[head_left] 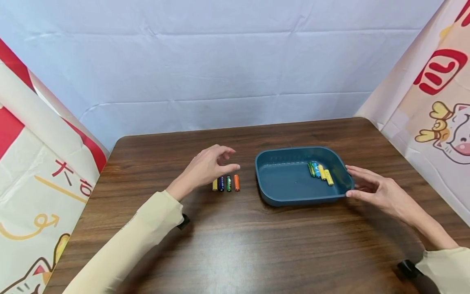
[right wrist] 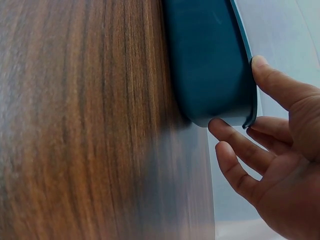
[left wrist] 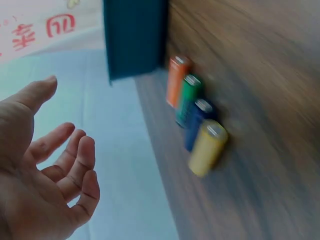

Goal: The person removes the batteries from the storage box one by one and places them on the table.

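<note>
My left hand point(head_left: 205, 165) hovers over the table just above and beside a row of batteries, thumb and fingers apart, nothing between them. The row has a yellow battery point(left wrist: 208, 149), a dark blue battery point(left wrist: 200, 122), a green battery point(head_left: 229, 183) and an orange battery point(head_left: 236, 183). To its right stands a dark teal plastic tray point(head_left: 286, 183). Inside, near its right end, lie a green battery point(head_left: 311, 170), a blue battery point(head_left: 316, 170) and two yellow batteries point(head_left: 329, 177) side by side. My right hand point(head_left: 385, 194) holds the tray's right end, thumb on the rim point(right wrist: 254, 75).
Brown wood-grain table point(head_left: 227, 245) extends in front of the tray and the battery row. A pale cloth point(head_left: 220, 65) hangs behind the far edge. Printed sheets with red and yellow drawings hang at the left point(head_left: 44, 175) and right point(head_left: 437, 122).
</note>
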Motion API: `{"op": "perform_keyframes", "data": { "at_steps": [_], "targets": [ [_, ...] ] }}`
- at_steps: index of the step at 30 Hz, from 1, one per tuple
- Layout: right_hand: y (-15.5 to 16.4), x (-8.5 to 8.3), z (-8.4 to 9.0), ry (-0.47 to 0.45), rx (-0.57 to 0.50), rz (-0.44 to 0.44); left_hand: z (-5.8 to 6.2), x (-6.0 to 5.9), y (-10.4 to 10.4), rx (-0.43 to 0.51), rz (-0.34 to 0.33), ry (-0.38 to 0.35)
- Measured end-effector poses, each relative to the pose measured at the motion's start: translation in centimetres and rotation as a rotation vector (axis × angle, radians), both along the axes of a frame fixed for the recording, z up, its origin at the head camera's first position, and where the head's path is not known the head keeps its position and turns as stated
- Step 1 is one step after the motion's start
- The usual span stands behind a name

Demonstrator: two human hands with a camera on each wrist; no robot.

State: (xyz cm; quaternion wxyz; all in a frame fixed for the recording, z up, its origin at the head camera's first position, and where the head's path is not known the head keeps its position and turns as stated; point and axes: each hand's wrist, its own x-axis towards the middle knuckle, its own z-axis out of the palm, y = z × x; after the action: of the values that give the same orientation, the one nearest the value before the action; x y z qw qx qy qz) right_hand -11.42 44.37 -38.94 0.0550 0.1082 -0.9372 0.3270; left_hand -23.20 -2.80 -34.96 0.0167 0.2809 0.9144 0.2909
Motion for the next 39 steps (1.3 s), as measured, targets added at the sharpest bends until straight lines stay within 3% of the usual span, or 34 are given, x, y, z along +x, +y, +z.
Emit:
{"op": "perform_keyframes", "data": {
  "at_steps": [8, 17, 24, 31, 39],
  "targets": [
    [0.0, 0.0, 0.1, 0.002, 0.004, 0.001, 1.8, 0.5, 4.5, 0.099, -0.069, 0.000],
    [-0.1, 0.1, 0.0, 0.001, -0.003, 0.003, 2.6, 0.6, 10.0, 0.085, -0.148, -0.018],
    [0.0, 0.1, 0.0, 0.013, -0.006, 0.007, 1.8, 0.4, 14.1, 0.041, -0.166, -0.034],
    [-0.1, 0.1, 0.1, 0.009, -0.002, -0.003, 0.2, 0.1, 17.8, -0.075, -0.159, -0.074],
    [-0.1, 0.3, 0.4, -0.032, 0.030, -0.027, -1.2, -0.5, 20.7, -0.175, -0.084, -0.126]
  ]
}}
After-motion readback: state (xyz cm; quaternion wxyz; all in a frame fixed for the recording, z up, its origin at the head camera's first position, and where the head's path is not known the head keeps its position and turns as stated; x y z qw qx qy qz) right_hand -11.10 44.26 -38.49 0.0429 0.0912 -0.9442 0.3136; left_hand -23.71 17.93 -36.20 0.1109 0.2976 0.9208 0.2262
